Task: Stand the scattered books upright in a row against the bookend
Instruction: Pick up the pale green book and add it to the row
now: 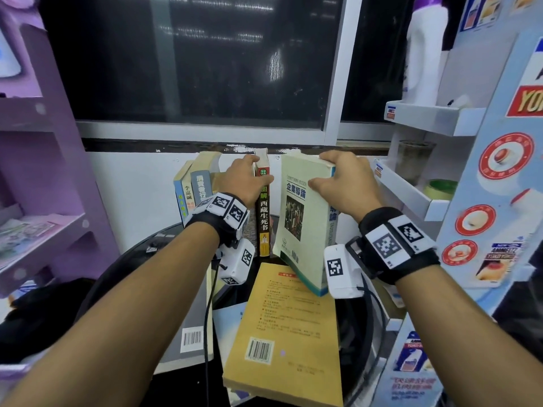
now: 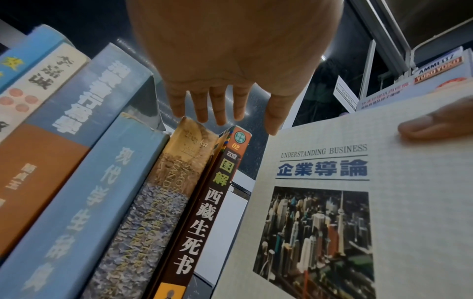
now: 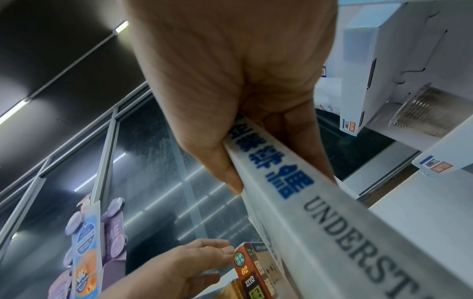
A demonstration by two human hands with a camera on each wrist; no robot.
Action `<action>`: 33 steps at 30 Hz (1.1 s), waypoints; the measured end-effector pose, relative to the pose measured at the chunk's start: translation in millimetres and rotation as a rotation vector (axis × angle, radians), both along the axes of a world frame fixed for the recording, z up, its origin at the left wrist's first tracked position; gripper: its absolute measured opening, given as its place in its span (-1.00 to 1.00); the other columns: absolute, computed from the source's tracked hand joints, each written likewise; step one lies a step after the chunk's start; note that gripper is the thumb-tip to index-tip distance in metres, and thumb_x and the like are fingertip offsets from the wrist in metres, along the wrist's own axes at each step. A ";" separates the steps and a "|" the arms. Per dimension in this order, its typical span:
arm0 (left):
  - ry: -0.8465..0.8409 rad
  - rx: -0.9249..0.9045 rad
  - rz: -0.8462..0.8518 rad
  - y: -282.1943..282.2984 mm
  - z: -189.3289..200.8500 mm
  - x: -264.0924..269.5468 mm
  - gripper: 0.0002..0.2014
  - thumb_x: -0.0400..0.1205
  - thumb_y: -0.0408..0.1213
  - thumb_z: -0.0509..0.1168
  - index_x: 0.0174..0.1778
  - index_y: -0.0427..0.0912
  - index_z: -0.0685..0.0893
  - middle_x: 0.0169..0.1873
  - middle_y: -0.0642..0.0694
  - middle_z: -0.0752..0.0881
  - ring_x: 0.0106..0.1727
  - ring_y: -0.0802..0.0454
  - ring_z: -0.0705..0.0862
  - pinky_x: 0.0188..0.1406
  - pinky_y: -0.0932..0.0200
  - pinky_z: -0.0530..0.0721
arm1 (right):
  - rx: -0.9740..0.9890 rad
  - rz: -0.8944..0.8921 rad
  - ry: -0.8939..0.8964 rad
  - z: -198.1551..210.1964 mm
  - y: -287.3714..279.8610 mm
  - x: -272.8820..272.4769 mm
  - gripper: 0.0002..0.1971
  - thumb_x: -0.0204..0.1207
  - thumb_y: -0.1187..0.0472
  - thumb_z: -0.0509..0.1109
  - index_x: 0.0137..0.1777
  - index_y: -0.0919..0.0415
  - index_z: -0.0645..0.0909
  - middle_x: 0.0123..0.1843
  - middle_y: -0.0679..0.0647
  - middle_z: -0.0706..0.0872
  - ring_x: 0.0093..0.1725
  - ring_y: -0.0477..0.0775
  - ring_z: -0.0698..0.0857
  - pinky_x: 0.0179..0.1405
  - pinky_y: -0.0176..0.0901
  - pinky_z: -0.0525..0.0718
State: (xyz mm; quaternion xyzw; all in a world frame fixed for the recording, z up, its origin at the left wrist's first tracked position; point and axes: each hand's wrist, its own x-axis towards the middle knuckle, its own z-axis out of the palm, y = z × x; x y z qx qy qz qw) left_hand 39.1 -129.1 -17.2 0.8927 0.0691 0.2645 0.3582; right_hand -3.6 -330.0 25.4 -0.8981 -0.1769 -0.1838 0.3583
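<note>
Several books [image 1: 199, 186] stand upright in a row at the back of the round dark table [image 1: 138, 254]. The row's right end is a dark brown-spined book [image 1: 264, 218]. My left hand [image 1: 258, 168] rests on the row's top, its fingers [image 2: 220, 113] straight over the book tops and its thumb on the brown spine [image 2: 204, 212]. My right hand [image 1: 323, 170] grips the top of a pale "Understanding Business" book [image 1: 305, 224], tilted and lifted just right of the brown book, with a gap between them. Thumb and fingers pinch its spine [image 3: 345, 232]. No bookend shows.
A yellow book [image 1: 288, 327] lies flat at the front, overlapping a light blue book [image 1: 229, 321]. A grey one with a barcode [image 1: 191, 342] lies under my left forearm. A white display rack [image 1: 417, 198] stands close on the right, a purple rack [image 1: 44, 171] on the left, and a window wall [image 1: 191, 130] behind.
</note>
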 end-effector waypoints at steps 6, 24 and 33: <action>0.018 0.091 0.005 9.5 -2.0 16.6 -0.43 0.58 0.01 0.34 0.51 -0.01 0.42 0.48 -0.12 0.48 0.45 -0.13 0.47 0.45 -0.13 0.45 | -0.022 0.004 -0.005 -7.9 14.8 24.2 -0.63 0.57 0.15 0.43 0.37 0.09 0.57 0.23 0.16 0.71 0.07 0.12 0.66 -0.13 -0.11 0.69; -0.072 0.055 -0.149 32.1 -18.2 44.3 -0.53 0.48 0.03 0.45 0.28 0.07 0.53 0.27 0.03 0.66 0.19 -0.01 0.65 0.20 0.03 0.60 | 0.022 -0.038 -0.047 -41.7 69.3 96.4 -0.54 0.54 0.10 0.42 0.43 0.11 0.52 0.22 0.23 0.69 0.19 0.28 0.64 0.13 0.12 0.71; -0.087 0.072 -0.193 42.4 -23.3 51.0 -0.53 0.50 0.00 0.44 0.32 0.12 0.51 0.36 0.11 0.61 0.31 0.08 0.60 0.26 0.15 0.50 | 0.027 0.001 -0.040 -58.4 91.2 115.8 -0.54 0.55 0.14 0.34 0.47 0.07 0.53 0.15 0.26 0.74 0.22 0.34 0.56 0.28 0.01 0.50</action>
